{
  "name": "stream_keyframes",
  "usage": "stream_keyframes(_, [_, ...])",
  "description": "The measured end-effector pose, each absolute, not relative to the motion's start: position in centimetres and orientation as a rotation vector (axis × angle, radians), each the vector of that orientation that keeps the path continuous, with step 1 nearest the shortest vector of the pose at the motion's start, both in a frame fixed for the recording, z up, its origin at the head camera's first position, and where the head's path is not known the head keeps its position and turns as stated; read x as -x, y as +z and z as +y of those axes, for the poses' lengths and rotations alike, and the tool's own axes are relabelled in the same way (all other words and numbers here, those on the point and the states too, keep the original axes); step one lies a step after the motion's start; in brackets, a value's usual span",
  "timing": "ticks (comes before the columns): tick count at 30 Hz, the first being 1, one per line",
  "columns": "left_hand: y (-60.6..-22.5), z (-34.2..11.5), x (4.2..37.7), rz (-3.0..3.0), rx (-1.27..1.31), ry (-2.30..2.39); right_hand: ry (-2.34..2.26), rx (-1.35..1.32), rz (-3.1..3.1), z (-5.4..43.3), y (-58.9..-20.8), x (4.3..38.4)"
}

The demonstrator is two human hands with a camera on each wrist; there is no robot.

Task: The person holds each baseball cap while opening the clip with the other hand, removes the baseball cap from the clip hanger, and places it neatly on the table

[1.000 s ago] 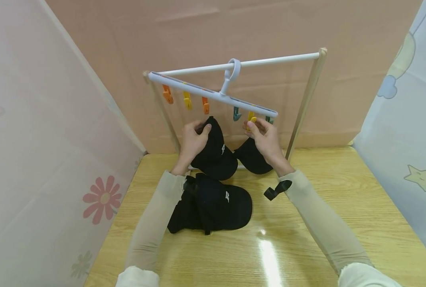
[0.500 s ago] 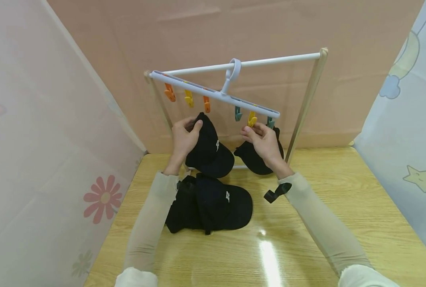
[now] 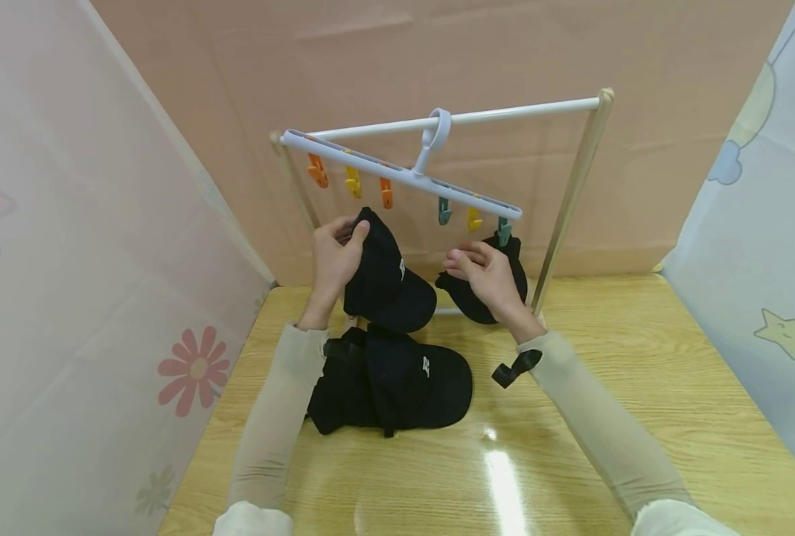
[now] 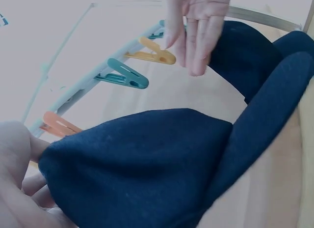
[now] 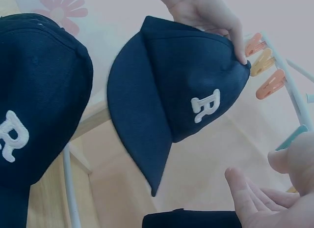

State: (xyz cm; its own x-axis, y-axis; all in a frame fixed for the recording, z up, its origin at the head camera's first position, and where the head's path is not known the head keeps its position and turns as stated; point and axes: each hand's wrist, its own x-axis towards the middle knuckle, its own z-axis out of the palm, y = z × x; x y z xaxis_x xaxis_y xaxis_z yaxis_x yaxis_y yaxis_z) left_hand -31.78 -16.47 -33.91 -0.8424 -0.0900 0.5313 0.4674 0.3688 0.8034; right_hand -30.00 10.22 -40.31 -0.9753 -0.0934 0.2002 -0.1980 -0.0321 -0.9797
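Note:
My left hand (image 3: pixel 336 257) pinches the crown of a black baseball cap (image 3: pixel 385 279), its thumb on the near side. The cap hangs brim down, and its white letter R (image 5: pixel 206 106) shows in the right wrist view. My right hand (image 3: pixel 490 277) holds nothing; its thumb and fingers stand apart, just below a yellow clip (image 3: pixel 474 220). Behind that hand a second black cap (image 3: pixel 461 294) hangs from the dark green clip (image 3: pixel 505 232) at the right end of the pale clip hanger (image 3: pixel 397 174). The hand partly hides this cap.
The hanger hooks over the white rail (image 3: pixel 525 113) of a stand with wooden posts (image 3: pixel 575 193), tilting down to the right. Two orange clips (image 3: pixel 317 173), another yellow clip (image 3: pixel 353 182) and a green clip (image 3: pixel 444 212) hang along it. More black caps (image 3: pixel 420 383) lie on the wooden table (image 3: pixel 572 447).
My right hand has let go of the yellow clip and moved slightly down. My left hand has carried its cap left and a little up, while the cap at the right has come more into view.

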Motion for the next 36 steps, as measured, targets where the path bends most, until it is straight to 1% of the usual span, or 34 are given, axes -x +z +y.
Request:
stream_keyframes(9, [-33.5, -16.8, 31.0, -2.118, 0.317, -1.487, 2.036, -0.331, -2.274, 9.9, -41.6, 29.4])
stream_keyframes(17, [-33.3, -17.0, 30.6, -2.083, 0.3, -1.529, 1.856, -0.395, -2.423, 9.3, -43.0, 28.6])
stream_keyframes(23, [-33.1, -17.2, 30.2, -2.067, 0.284, -1.554, 1.825, -0.378, -2.51, 8.6, -44.0, 28.2])
stream_keyframes(27, [-33.0, -17.0, 29.9, -2.063, 0.273, -1.568, 1.908, -0.343, -2.554, 8.1, -44.6, 28.0])
stream_keyframes(34, [-33.2, -16.7, 29.4, -2.038, 0.294, -1.596, 2.327, -0.254, -2.496, 7.3, -45.0, 27.5])
stream_keyframes(36, [-33.3, -16.7, 29.3, -2.033, 0.306, -1.601, 2.433, -0.279, -2.456, 7.1, -45.1, 27.5])
